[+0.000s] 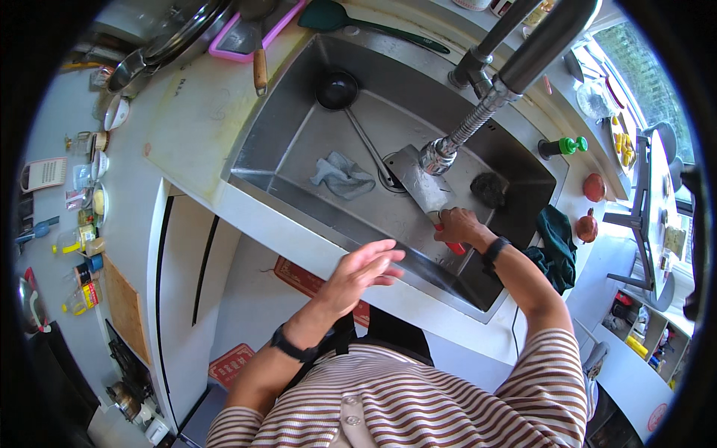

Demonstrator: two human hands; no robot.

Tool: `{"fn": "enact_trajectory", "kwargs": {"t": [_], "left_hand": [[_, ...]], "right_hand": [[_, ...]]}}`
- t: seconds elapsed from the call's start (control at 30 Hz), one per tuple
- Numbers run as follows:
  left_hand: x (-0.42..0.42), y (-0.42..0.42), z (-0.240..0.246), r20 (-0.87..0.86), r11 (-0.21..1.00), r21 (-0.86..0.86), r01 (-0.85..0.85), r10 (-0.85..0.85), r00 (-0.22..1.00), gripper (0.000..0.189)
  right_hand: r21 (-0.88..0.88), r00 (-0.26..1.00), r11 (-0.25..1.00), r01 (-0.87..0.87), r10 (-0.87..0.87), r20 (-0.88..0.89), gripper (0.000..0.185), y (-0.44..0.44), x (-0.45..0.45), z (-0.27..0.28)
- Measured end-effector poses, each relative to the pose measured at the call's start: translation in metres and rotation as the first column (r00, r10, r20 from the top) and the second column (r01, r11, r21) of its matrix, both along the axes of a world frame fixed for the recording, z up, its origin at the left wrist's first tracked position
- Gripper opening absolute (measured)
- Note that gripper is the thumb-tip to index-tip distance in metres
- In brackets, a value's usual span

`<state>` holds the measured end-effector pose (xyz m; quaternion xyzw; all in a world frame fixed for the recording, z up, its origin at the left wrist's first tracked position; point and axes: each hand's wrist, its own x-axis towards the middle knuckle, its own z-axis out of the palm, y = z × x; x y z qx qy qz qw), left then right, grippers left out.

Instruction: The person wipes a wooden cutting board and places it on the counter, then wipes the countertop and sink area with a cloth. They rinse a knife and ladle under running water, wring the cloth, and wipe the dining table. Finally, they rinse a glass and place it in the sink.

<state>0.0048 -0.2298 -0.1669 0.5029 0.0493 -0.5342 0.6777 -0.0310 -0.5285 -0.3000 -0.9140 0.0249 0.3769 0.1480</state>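
My right hand (460, 227) grips the red handle of a wide-bladed kitchen cleaver (419, 178) inside the stainless steel sink (302, 204). The wet blade lies under the faucet's spray head (437, 158), which hides part of it. My left hand (361, 275) is raised over the sink's front edge, fingers spread, holding nothing. A black ladle (337, 91) with a metal handle rests in the sink, its handle end by the drain. A grey-blue cloth (343, 175) lies crumpled left of the drain. At the right of the basin sits a dark scouring pad (488, 189).
A dark green cloth (554, 246) drapes over the right counter, near two pomegranates (594, 187). Behind the sink lies a green spatula (369, 27). A pink-rimmed tray (238, 42) and metal pans (185, 39) stand at the back left. The faucet (538, 50) overhangs the basin.
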Motion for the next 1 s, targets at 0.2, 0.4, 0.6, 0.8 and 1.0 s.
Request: {"fn": "enact_trajectory", "kwargs": {"t": [0.2, 0.4, 0.6, 0.8, 1.0], "left_hand": [[0.003, -0.069, -0.036, -0.477, 0.991, -0.031, -0.129, 0.099, 0.873, 0.046], [0.014, -0.062, -0.024, -0.321, 0.976, 0.02, -0.216, 0.211, 0.923, 0.025], [0.046, -0.04, 0.002, -0.341, 0.968, -0.075, -0.241, 0.203, 0.918, 0.022], [0.079, -0.021, 0.002, -0.403, 0.983, -0.142, -0.115, 0.048, 0.914, 0.014], [0.086, -0.019, -0.006, -0.435, 0.985, -0.17, -0.021, -0.056, 0.899, 0.02]], "right_hand": [[0.249, 0.916, 0.892, 0.378, -0.399, 0.035, 0.043, 0.058, 0.015, 0.104], [0.553, 0.857, 0.782, 0.289, -0.468, 0.215, 0.046, 0.082, -0.007, 0.146], [0.406, 0.572, 0.648, 0.644, -0.761, 0.308, 0.046, 0.001, -0.061, 0.188], [0.4, 0.345, 0.605, 0.689, -0.759, 0.552, 0.052, -0.067, 0.029, 0.181], [0.113, 0.373, 0.864, 0.49, -0.325, 0.869, 0.028, -0.107, 0.154, 0.157]]}}
